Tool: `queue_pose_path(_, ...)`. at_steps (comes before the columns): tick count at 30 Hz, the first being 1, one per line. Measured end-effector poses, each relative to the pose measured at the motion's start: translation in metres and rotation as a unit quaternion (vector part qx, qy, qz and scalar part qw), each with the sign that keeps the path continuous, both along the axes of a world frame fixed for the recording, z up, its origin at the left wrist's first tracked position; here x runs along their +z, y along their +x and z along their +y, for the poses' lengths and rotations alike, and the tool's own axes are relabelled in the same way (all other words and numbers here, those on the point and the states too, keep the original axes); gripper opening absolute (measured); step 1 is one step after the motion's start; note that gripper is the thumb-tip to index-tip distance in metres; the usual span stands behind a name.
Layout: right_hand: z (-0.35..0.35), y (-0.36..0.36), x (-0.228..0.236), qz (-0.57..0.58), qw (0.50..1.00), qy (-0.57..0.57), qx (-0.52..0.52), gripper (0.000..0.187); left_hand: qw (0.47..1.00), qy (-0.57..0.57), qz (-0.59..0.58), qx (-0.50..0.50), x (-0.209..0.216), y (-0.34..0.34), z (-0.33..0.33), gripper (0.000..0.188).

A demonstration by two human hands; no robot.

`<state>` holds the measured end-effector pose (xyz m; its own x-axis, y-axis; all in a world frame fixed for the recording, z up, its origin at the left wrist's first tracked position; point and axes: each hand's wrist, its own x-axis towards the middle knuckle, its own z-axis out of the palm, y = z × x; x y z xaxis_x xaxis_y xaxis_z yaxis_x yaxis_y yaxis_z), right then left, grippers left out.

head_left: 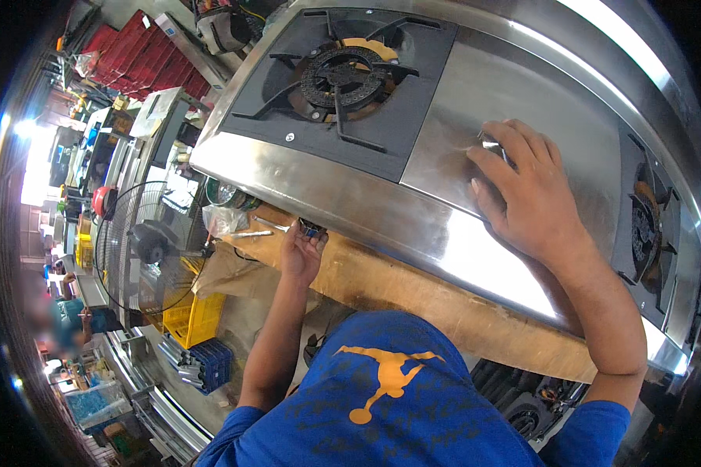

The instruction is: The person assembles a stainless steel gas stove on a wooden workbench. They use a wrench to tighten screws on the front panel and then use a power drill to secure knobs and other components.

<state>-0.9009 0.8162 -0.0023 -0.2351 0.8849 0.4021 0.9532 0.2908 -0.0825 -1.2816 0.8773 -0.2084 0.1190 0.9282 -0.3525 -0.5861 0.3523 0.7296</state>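
Observation:
A stainless steel gas stove point(522, 93) lies before me, with a black burner point(343, 78) at its left and another burner point(645, 226) at its right. Over the bare steel panel between them, my right hand point(533, 191) has its fingers curled round a small shiny metal piece point(488, 143), mostly hidden by the fingers. My left hand point(304, 251) is palm up below the stove's front edge. Its fingers bend around a small dark piece point(310, 230) with some blue on it, whose kind I cannot make out.
Under the stove is a brown worktable point(413, 296) with metal tools point(269, 224) and a plastic bag point(226, 221) near my left hand. A floor fan point(152, 241), a yellow crate point(195, 319) and a blue crate point(209, 366) stand left. Another person point(70, 319) is farther left.

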Motion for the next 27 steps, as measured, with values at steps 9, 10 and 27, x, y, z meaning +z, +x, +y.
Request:
queue_pose_path(9, 0.004, 0.003, -0.005, -0.002, 1.000, -0.007, -0.001, 0.029, 1.000, -0.002, -0.007, -0.002, -0.009, -0.001, -0.002, 0.031)
queue_pose_path(10, 0.005, 0.004, -0.006, 0.002, 1.000, -0.006, 0.001, 0.029, 1.000, 0.004, -0.008, -0.010, -0.011, -0.002, -0.001, 0.032)
queue_pose_path(27, 0.020, 0.027, -0.018, 0.021, 1.000, -0.010, 0.019, 0.035, 0.988, -0.149, 0.010, -0.036, -0.008, -0.001, 0.020, 0.024)
